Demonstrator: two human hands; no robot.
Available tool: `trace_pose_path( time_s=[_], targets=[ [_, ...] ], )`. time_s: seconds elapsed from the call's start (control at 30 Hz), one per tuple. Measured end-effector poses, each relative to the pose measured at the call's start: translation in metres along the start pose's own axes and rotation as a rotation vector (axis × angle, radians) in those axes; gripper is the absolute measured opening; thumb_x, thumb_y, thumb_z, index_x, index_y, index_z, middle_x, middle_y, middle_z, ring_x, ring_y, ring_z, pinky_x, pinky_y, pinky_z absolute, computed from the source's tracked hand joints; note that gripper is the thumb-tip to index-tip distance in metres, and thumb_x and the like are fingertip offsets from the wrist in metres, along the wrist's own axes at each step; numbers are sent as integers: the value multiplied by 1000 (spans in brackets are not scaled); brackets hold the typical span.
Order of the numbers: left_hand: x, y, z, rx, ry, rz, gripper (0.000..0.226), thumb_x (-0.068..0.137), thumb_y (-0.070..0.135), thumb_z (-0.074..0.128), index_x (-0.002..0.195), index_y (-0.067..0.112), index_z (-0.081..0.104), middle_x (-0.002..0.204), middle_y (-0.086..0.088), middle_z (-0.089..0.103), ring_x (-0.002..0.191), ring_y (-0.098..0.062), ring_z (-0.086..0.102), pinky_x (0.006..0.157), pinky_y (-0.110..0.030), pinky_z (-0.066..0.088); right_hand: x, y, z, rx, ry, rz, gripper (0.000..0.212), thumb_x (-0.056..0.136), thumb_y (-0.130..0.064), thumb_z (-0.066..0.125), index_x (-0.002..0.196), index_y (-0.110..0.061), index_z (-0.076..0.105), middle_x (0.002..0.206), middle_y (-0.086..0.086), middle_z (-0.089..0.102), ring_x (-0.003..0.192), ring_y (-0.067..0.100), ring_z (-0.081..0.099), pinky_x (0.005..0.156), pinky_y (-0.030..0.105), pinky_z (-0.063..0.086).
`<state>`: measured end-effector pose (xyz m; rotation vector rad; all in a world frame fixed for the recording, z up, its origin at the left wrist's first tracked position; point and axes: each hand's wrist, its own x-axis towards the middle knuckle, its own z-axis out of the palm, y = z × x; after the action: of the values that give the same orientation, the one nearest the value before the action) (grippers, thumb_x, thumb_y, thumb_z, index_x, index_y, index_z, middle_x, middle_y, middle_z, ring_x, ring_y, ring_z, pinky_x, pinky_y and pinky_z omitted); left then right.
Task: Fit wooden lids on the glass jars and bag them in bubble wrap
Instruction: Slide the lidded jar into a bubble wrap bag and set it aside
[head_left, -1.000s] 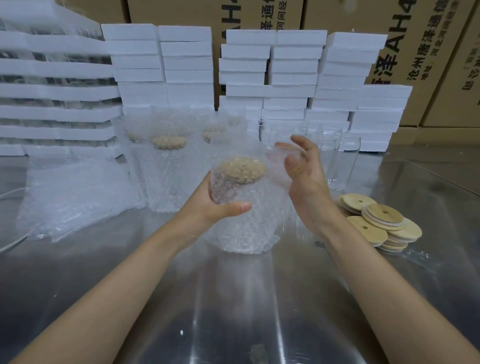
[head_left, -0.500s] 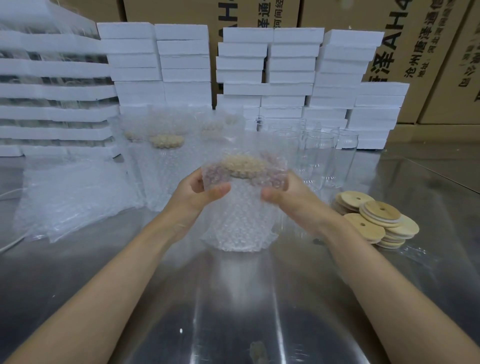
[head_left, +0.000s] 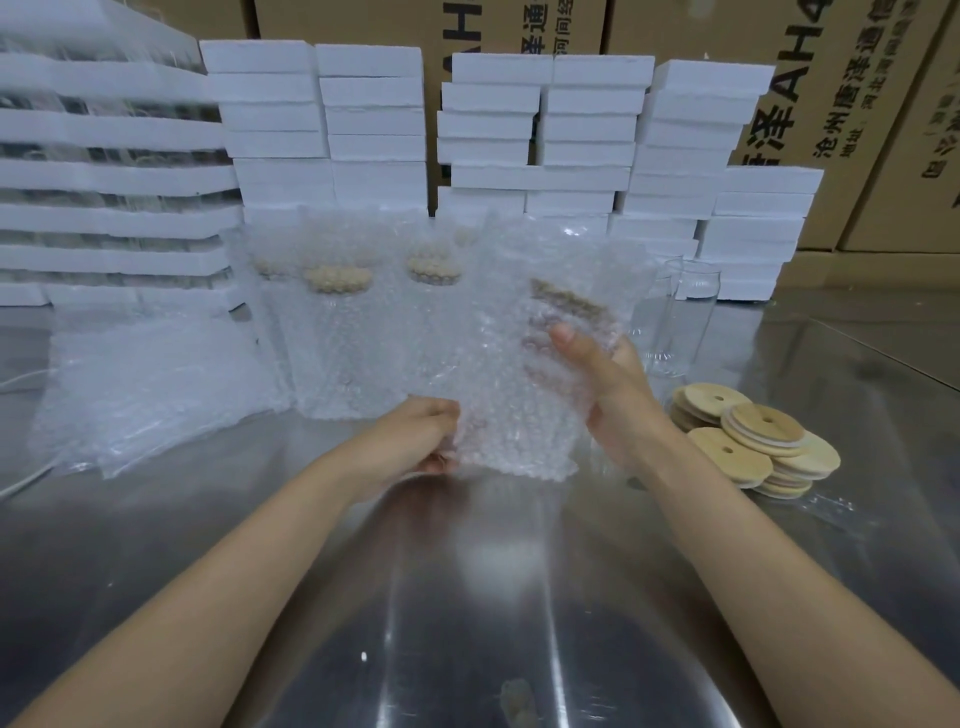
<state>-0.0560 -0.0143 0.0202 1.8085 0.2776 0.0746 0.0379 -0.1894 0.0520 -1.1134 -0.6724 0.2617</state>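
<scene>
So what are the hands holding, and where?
The bubble-wrapped jar: the left hand grips its bottom corner, the right hand its side below the wooden lid.

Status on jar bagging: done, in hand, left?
Done: several lidded glass jars in bubble-wrap bags stand at the back. In hand: left hand and right hand hold another bagged jar, tilted. Left: bare clear glass jars, a pile of round wooden lids, flat spare bubble-wrap bags.

Glossy brushed-metal table (head_left: 467, 623), clear knobbly bubble-wrap bag (head_left: 519, 395), matt pale wooden lids (head_left: 748, 441), white foam blocks (head_left: 587, 130)
</scene>
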Motion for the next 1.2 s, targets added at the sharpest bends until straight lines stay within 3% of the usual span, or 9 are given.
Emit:
trace_pose_path(
  time_s=[0.13, 0.23, 0.33, 0.43, 0.57, 0.67, 0.87, 1.07, 1.2],
  targets=[
    [6, -2, -3, -88, 183, 97, 22, 103, 13, 43, 88, 8, 58, 65, -3, 49, 41, -2, 40, 48, -15, 34, 2, -5, -1, 7, 20, -48, 45, 78, -21, 69, 122, -18, 62, 114, 0, 71, 110, 21, 66, 97, 43, 53],
    [7, 1, -9, -32, 347, 227, 36, 103, 33, 35, 102, 12, 64, 77, 7, 63, 68, -2, 58, 69, -20, 45, 3, -6, -8, -7, 30, -71, 44, 78, -24, 71, 122, -23, 62, 117, 0, 69, 113, 22, 64, 97, 43, 52],
    [-4, 1, -6, 73, 185, 452, 52, 89, 53, 52, 133, 28, 45, 122, 15, 59, 109, 2, 55, 96, -25, 44, 0, 0, -2, -73, 13, -95, 47, 67, -29, 81, 112, -25, 67, 115, 1, 71, 111, 21, 66, 99, 42, 50],
    [-15, 9, 8, 238, 116, 545, 94, 59, 69, 76, 137, 60, 24, 135, 42, 41, 122, 22, 37, 92, 2, 31, -5, 8, 13, -184, -110, -192, 37, 65, -30, 82, 101, -28, 74, 105, -1, 75, 102, 17, 69, 90, 33, 54],
    [-18, 20, 3, 176, 179, 583, 90, 63, 48, 85, 138, 43, 36, 124, 40, 50, 115, 20, 47, 87, 1, 36, -4, 6, 20, -39, -98, -84, 70, 58, -61, 84, 114, -23, 68, 116, 3, 70, 111, 22, 65, 95, 39, 53],
    [-18, 25, -3, 10, 221, 546, 95, 66, 36, 85, 144, 30, 33, 125, 20, 57, 112, 8, 56, 86, -9, 46, 0, 6, 12, 39, -33, 146, 72, 86, -69, 43, 133, -16, 55, 128, 5, 63, 123, 24, 56, 96, 40, 50],
    [-11, 26, -6, -226, 385, 553, 74, 63, 21, 77, 130, 9, 47, 117, -8, 64, 98, -4, 66, 78, -15, 51, -11, 32, 18, -297, -38, 501, 47, 101, -55, 32, 105, -20, 63, 80, 5, 67, 58, 16, 63, 51, 24, 51],
    [-13, 26, -4, -186, 356, 548, 69, 62, 18, 87, 122, 11, 53, 112, 1, 69, 104, -10, 66, 83, -20, 52, -10, 43, 20, -522, 29, 191, 34, 103, -21, 43, 72, -18, 56, 46, -9, 46, 39, 8, 40, 39, 17, 30],
    [-17, 26, 0, -135, 328, 549, 74, 64, 13, 87, 127, 4, 50, 122, -6, 63, 110, -12, 63, 90, -27, 52, -7, 45, 16, -957, -13, -27, 43, 100, -10, 46, 62, -23, 35, 52, -2, 41, 48, 19, 43, 51, 33, 38]
  ],
)
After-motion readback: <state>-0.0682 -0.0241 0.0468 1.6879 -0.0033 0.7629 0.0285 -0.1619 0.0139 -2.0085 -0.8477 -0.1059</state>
